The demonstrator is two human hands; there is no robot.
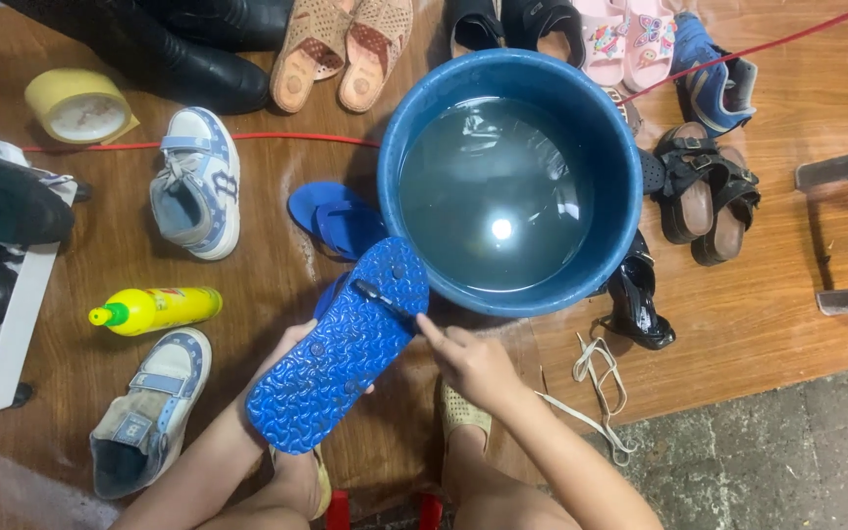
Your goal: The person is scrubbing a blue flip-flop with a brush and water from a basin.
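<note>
The wooden floor (pixel 797 324) carries everything here, and the biggest thing on it is the blue tub (pixel 510 182), filled nearly to the rim with murky water and standing just beyond the hands. Around it lie many shoes: black boots (pixel 164 44) at the top left, tan sandals (pixel 345 49) beside them, brown strapped sandals (pixel 704 191) to the right, a white and blue sneaker (pixel 196 182) on the left and its dirtier mate (pixel 144 412) nearer the person.

The blue flip-flop (pixel 341 348) is held sole up over the floor, its toe end almost at the tub's near wall. A second blue flip-flop (pixel 336 221) lies flat beside the tub. The left hand (pixel 291 348) cups the sandal from beneath, fingers closed around its edge. The right hand (pixel 473 363) has its fingers closed on a small dark brush (pixel 385 302), whose head touches the patterned sole near the toe.

The step in hand looks like scrubbing the sole. It seems early, since most of the sole lies below the brush. The next move probably calls for a firm left grip, strokes down toward the heel, and a dip in the water.

A yellow bottle (pixel 154 307) with a green cap lies to the left, and loose white laces (pixel 596 378) to the right.
</note>
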